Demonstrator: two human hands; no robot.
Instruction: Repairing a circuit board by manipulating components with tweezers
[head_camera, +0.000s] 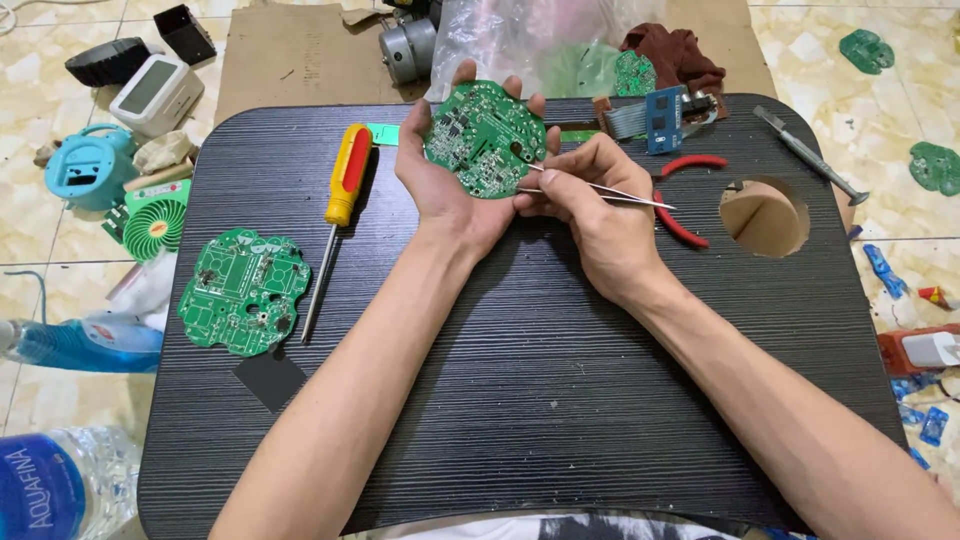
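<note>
My left hand (440, 185) cradles a round green circuit board (484, 138) from below, fingers curled up around its far edge. My right hand (590, 205) pinches metal tweezers (625, 194), their tips touching the board's lower right edge. Both hands hover over a black lap table (520, 380). A second green circuit board (243, 290) lies flat at the table's left. Beside it rests a screwdriver (340, 205) with a yellow and red handle.
Red-handled pliers (685, 195) and a blue board with ribbon cable (655, 118) lie right of my hands. A round hole (763, 216) opens in the table's right side, a metal tool (810, 155) beyond it. Bottles, a small green fan and gadgets crowd the floor at left.
</note>
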